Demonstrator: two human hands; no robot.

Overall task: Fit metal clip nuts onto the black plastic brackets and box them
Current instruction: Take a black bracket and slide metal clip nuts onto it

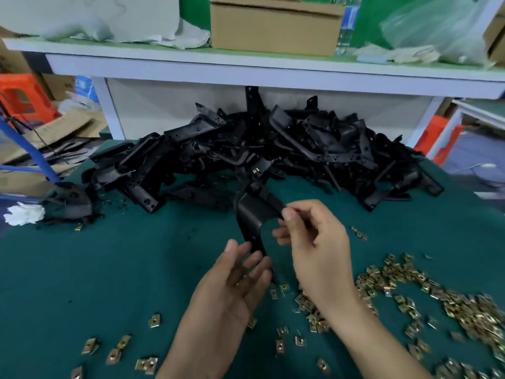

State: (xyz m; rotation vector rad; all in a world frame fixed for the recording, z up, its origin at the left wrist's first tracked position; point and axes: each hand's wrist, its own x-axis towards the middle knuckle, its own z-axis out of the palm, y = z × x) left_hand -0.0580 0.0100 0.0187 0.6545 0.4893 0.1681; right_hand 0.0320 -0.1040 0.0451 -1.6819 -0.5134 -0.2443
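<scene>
The upper edge of a black bracket [251, 214] was pinched by the thumb and fingers [302, 207] of the right hand [317, 242]. The left hand [229, 285] was held slack, fingers straight, at its lower end (contact could not be told). Clip nuts [451, 305] were scattered over the green worktop [123, 269], and a bracket pile [273, 143] was heaped behind.

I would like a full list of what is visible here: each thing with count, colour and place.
held bracket: one, black, centre foreground
bracket pile: many, black, behind it
clip nuts: many, brass-coloured, scattered near, densest right
mat: one, dark green, work surface
cardboard box: one in full view, brown, centre of shelf
rag: one, white, left edge
right hand: pinches the held bracket's upper end
left hand: open, by its lower end
</scene>
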